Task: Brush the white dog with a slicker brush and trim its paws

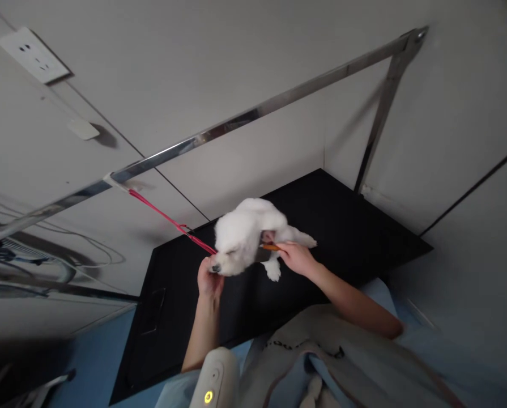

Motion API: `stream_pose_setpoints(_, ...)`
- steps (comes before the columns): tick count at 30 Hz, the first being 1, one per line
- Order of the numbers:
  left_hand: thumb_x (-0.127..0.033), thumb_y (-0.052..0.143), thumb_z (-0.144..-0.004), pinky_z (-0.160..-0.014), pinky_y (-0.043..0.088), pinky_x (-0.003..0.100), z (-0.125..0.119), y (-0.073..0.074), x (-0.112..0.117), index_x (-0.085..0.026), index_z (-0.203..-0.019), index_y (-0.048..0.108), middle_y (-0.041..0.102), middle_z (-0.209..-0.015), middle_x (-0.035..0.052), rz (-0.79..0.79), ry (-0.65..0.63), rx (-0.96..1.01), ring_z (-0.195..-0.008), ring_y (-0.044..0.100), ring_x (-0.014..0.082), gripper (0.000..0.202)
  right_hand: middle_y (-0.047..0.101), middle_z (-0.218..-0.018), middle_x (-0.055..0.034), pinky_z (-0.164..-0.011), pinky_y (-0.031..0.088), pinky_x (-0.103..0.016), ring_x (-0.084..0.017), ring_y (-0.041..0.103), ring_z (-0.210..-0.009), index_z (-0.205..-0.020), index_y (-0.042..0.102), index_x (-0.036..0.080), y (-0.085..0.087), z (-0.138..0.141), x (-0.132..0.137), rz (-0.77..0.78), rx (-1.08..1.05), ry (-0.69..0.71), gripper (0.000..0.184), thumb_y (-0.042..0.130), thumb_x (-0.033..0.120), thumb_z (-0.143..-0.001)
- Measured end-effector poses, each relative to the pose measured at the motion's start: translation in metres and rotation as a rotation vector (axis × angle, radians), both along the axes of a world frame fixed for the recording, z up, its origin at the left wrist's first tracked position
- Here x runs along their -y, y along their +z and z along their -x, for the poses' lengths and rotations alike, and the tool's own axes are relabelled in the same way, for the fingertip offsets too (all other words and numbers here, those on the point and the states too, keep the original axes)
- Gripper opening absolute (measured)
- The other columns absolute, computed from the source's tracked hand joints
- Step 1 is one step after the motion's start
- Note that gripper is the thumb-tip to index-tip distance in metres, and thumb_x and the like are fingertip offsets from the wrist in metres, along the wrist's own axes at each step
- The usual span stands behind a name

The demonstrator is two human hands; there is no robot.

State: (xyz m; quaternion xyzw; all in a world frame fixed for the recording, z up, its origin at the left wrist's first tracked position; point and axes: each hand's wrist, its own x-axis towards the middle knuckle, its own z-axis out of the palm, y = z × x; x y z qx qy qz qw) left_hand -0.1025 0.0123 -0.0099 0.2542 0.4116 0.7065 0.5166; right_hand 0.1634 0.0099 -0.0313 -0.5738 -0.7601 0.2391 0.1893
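White dog (247,235), chin in cupped left hand (209,280); right hand (298,258) pinches orange tool (269,247).

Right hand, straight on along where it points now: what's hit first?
Likely the white dog: the right hand aims its orange tool at the fur, seemingly almost touching; depth unclear.
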Motion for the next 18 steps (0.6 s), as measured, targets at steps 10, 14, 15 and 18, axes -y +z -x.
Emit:
stream_pose_setpoints(10,-0.030,0.072,-0.058,-0.055,0.046,0.024,0.000,-0.027,0.019,-0.015,-0.058,0.051,0.059,-0.056,-0.0030,0.054,0.036,-0.036,-0.051,0.055,0.0109,0.026,0.069,-0.107,-0.0042,-0.084,0.043,-0.027,-0.017,0.063,-0.095,-0.118,0.064,0.025,0.042,-0.038,0.031,-0.134,-0.219,-0.039,0.032,0.042,0.030,-0.095)
stream_pose_setpoints(14,-0.026,0.074,-0.055,-0.059,0.048,0.025,-0.006,-0.032,0.027,-0.015,-0.056,0.051,0.060,-0.057,-0.0021,0.063,0.042,-0.002,-0.054,0.056,0.0113,0.025,0.070,-0.096,-0.0043,-0.075,0.042,-0.025,-0.016,0.061,-0.085,-0.112,0.069,0.022,0.056,-0.003,-0.005,-0.140,-0.266,0.092,0.031,0.046,0.026,-0.091)
stream_pose_setpoints(15,-0.026,0.073,-0.056,-0.059,0.047,0.026,-0.008,-0.034,0.027,-0.015,-0.057,0.052,0.060,-0.056,-0.0019,0.074,0.049,0.000,-0.053,0.056,0.0113,0.024,0.070,-0.087,-0.0035,-0.070,0.041,-0.024,-0.015,0.060,-0.078,-0.104,0.072,0.020,0.044,-0.003,-0.012,-0.044,-0.233,0.074,0.030,0.045,0.025,-0.091)
stream_pose_setpoints(18,-0.026,0.073,-0.058,-0.054,0.043,0.024,-0.012,-0.041,0.024,-0.015,-0.055,0.048,0.055,-0.051,-0.0038,0.075,0.067,0.004,-0.047,0.051,0.0089,0.027,0.068,-0.074,-0.0017,-0.061,0.037,-0.022,-0.013,0.059,-0.066,-0.096,0.074,0.018,-0.010,-0.027,-0.018,0.198,-0.157,0.009,0.030,0.045,0.025,-0.090)
